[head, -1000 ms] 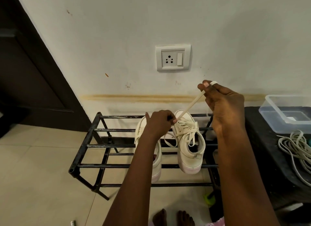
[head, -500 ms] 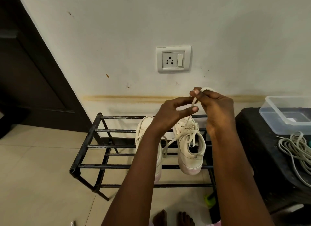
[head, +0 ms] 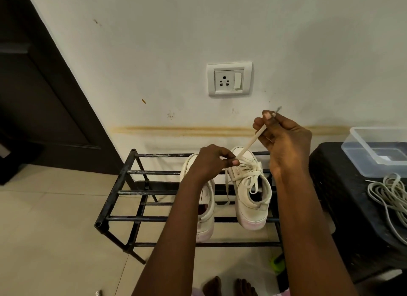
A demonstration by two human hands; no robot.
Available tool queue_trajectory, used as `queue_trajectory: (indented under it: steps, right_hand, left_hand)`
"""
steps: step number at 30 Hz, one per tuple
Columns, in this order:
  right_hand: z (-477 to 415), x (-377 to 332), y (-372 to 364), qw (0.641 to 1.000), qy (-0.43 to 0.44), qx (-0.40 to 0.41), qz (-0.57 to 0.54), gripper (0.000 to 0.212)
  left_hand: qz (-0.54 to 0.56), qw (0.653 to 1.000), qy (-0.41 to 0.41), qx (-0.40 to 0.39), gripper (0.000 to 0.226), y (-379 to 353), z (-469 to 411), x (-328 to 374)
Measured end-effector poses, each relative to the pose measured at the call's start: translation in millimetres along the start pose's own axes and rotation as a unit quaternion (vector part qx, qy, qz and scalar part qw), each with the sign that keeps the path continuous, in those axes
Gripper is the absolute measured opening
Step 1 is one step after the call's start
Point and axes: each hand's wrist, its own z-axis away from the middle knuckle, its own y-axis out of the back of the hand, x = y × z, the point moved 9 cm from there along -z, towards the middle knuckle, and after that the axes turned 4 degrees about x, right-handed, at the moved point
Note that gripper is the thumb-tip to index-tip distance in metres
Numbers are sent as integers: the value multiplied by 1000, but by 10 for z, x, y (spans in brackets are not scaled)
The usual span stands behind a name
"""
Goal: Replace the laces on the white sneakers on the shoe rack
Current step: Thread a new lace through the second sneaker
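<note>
Two white sneakers stand on the black metal shoe rack (head: 123, 192), toes toward the wall. The right sneaker (head: 251, 198) has a loose cream lace (head: 250, 144) tangled over its tongue. My right hand (head: 284, 139) pinches the lace's end and holds it taut, up and to the right of the shoe. My left hand (head: 211, 161) pinches the same lace low down, at the shoe's front eyelets. My left forearm partly hides the left sneaker (head: 206, 209).
A black stool (head: 343, 198) at the right carries a clear plastic box (head: 378, 150) and a coil of white laces (head: 389, 196). A wall socket (head: 229, 78) is above the rack. A dark door (head: 33, 86) stands at the left. My bare toes (head: 229, 287) show below.
Half a second ago both hands met above the shoe. Now my left hand has dropped back to the eyelets and my right hand has pulled the lace up and right, taut.
</note>
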Motion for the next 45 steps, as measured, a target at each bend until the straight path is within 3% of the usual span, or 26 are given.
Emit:
queue_trajectory:
  steps: [3, 6, 11, 14, 18, 22, 24, 28, 32, 35, 45]
  right_hand:
    - [30, 5, -66, 999, 18, -16, 33, 11]
    - [20, 22, -127, 987, 75, -31, 135, 18]
    - [125, 361, -329, 944, 104, -98, 296, 16]
    - [262, 649, -448, 928, 85, -144, 334, 14]
    - [401, 967, -570, 886, 89, -195, 412, 12]
    - [501, 1209, -655, 803, 121, -260, 523, 19]
    - [508, 1263, -656, 783, 120, -265, 550, 22]
    - [526, 1244, -717, 752, 150, -262, 586, 23]
    - [629, 1319, -810, 677, 202, -286, 647, 27]
    - [701, 1343, -857, 641, 229, -297, 670, 27]
    - [758, 1375, -900, 612, 232, -293, 697, 25]
  left_hand:
    - [-15, 1000, 13, 23, 25, 232, 57, -169]
    - [-87, 991, 81, 68, 30, 565, 180, -559]
    - [-163, 972, 167, -23, 40, 551, 418, -908]
    - [-164, 973, 162, -6, 28, 522, 407, -925]
    - [-97, 977, 186, 28, 21, 556, 412, -1033]
    - [118, 964, 235, 29, 9, 531, 530, -1152]
    - [177, 953, 245, 30, 9, 512, 554, -1183]
    - [177, 952, 249, 34, 11, 512, 538, -1185]
    - [156, 955, 249, 29, 15, 510, 517, -1215]
    - [165, 953, 252, 25, 17, 502, 510, -1255]
    - [172, 951, 257, 9, 12, 501, 502, -1290]
